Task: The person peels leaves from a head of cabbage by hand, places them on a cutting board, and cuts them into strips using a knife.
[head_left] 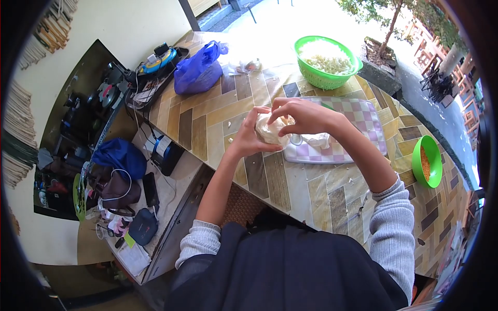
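Note:
A whitish, rounded lump (270, 129) sits between my two hands above the table. My left hand (250, 136) curves around its left side and underside, holding it. Bent over its top right is my right hand (301, 115), its fingers curled against the lump. Just below my right hand, a small clear rounded item (296, 139) shows, partly covered. A white crumpled piece (317, 140) lies on the checkered pink and white board (363, 120). What the lump is made of cannot be made out.
A green colander (327, 80) of pale shreds stands behind the board, with a blue bag (198, 75) at back left. A green bowl (434, 168) with orange contents is at right. Cables, pouches and a phone (150, 189) lie on the lower left surface.

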